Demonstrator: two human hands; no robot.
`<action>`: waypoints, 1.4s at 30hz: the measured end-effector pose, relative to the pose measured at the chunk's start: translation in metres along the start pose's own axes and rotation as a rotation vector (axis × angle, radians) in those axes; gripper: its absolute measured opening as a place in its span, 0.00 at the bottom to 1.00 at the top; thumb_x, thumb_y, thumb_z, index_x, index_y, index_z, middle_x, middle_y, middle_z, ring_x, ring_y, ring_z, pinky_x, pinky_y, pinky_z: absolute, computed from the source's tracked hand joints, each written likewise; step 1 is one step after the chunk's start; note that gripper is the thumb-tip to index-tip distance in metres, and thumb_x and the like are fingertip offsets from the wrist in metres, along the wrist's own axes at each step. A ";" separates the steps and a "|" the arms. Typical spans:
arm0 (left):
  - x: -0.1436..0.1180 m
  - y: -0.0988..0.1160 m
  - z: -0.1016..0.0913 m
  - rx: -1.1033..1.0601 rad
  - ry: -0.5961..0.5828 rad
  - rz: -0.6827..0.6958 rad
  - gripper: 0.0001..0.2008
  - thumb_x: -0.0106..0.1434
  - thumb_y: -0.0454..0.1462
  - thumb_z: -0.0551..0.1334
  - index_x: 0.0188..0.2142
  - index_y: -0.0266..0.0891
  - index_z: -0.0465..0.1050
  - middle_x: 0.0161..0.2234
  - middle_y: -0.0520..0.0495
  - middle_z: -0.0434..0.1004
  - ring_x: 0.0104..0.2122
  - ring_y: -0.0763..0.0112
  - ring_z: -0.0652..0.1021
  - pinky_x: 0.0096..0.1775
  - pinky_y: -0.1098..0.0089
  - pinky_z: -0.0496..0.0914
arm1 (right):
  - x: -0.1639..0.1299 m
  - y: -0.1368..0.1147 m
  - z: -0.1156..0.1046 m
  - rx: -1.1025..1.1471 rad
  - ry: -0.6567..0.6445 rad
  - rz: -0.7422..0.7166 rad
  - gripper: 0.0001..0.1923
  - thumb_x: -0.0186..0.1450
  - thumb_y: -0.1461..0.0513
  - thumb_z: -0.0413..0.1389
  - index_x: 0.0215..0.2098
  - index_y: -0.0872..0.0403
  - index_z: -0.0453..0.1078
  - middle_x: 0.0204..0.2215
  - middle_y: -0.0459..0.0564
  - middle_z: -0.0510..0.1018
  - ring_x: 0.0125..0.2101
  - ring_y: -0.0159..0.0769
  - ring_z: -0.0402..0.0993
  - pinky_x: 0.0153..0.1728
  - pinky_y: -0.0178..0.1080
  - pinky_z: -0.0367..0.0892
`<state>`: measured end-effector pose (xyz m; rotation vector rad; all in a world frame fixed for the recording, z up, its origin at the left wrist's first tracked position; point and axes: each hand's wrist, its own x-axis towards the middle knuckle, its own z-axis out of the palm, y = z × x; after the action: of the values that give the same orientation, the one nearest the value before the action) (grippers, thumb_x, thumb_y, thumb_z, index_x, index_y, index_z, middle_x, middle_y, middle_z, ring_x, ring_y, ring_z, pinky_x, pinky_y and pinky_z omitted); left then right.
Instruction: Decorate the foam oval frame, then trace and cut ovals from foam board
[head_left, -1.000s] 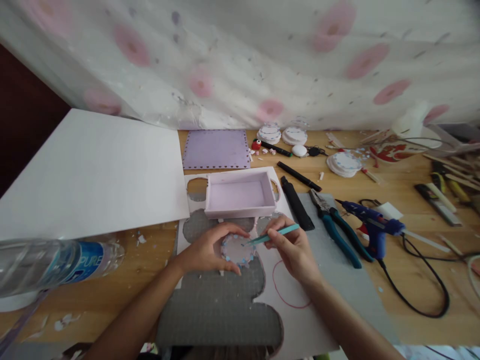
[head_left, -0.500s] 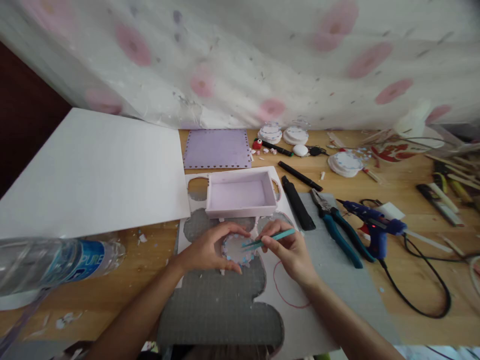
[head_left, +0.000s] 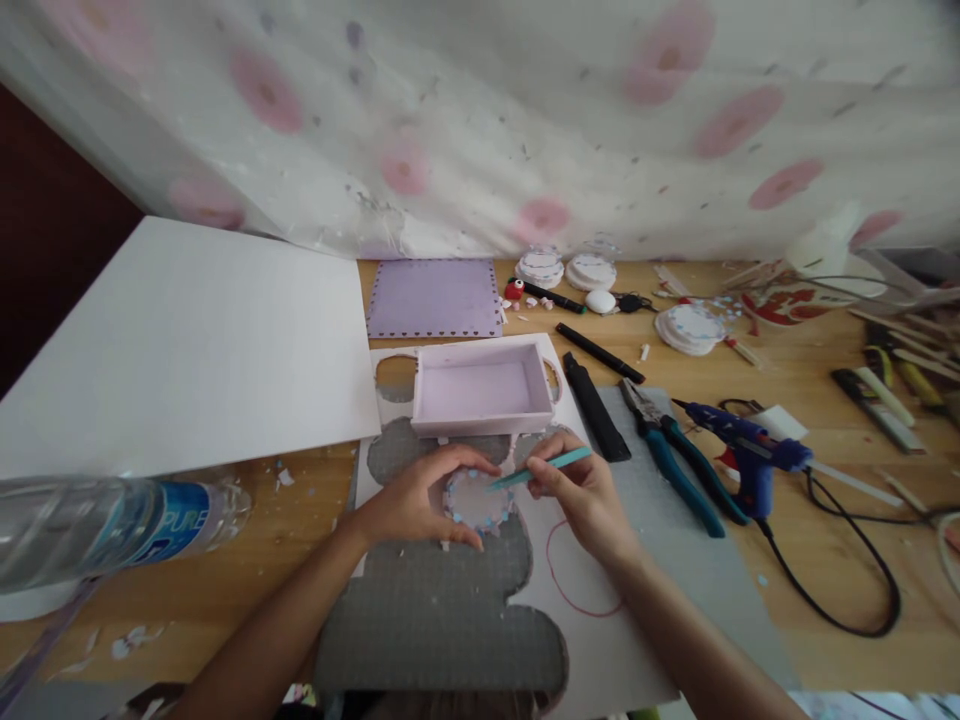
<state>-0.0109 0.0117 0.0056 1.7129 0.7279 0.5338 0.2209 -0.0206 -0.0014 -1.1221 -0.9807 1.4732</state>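
Left hand point(head_left: 409, 500): we log it curled around a small round disc point(head_left: 474, 500) with a blue-dotted rim, thumb and fingertips closed on its edge, holding it just above the grey cutting mat point(head_left: 442, 610).

Right hand point(head_left: 589, 495): we record it pinched shut on teal tweezers point(head_left: 538, 469), whose tip reaches the right side of the disc's rim. Whether the tip touches the rim, we cannot tell.

Disc location: front centre of the wooden table point(head_left: 300, 540), just before the lilac open box point(head_left: 482, 388), which sits on a white sheet with cut-out holes point(head_left: 600, 640).

Surroundings, as we list them:
- Large white board point(head_left: 187, 345), left.
- Clear water bottle point(head_left: 112, 525) lying on its side, near left edge.
- Lilac square panel point(head_left: 435, 298) with punched border, behind the box.
- Black folded tool point(head_left: 594, 405) and teal-handled pliers point(head_left: 671, 455), right of the box.
- Blue glue gun point(head_left: 742, 445) with black cord, further right.
- Black pen point(head_left: 598, 352) behind the pliers.
- Stacks of white round discs point(head_left: 562, 268), near the flowered curtain point(head_left: 487, 120).
- Red circle drawn on the white sheet point(head_left: 577, 570), under the right wrist.
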 end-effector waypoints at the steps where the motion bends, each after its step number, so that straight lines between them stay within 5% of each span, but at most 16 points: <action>1: 0.000 0.001 0.000 0.007 0.000 0.007 0.35 0.47 0.48 0.74 0.53 0.42 0.69 0.52 0.41 0.72 0.54 0.56 0.72 0.56 0.59 0.65 | 0.000 0.000 0.000 0.001 -0.002 0.006 0.11 0.60 0.56 0.64 0.28 0.53 0.68 0.20 0.42 0.71 0.21 0.27 0.67 0.24 0.31 0.61; 31: 0.001 0.008 -0.005 0.120 -0.002 0.099 0.37 0.49 0.53 0.71 0.55 0.41 0.68 0.50 0.40 0.73 0.51 0.54 0.71 0.54 0.58 0.65 | 0.001 -0.007 -0.005 0.009 -0.080 -0.027 0.13 0.62 0.54 0.62 0.29 0.53 0.65 0.19 0.41 0.70 0.19 0.27 0.64 0.21 0.32 0.56; 42: 0.004 0.006 -0.004 0.254 -0.106 0.150 0.41 0.43 0.55 0.73 0.55 0.45 0.70 0.49 0.41 0.70 0.50 0.54 0.69 0.54 0.57 0.63 | -0.001 -0.009 0.004 -0.003 -0.141 -0.043 0.14 0.60 0.53 0.62 0.29 0.53 0.66 0.23 0.44 0.70 0.20 0.28 0.65 0.21 0.33 0.59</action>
<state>-0.0097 0.0163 0.0127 2.0285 0.6141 0.4641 0.2194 -0.0201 0.0079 -1.0038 -1.0980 1.5324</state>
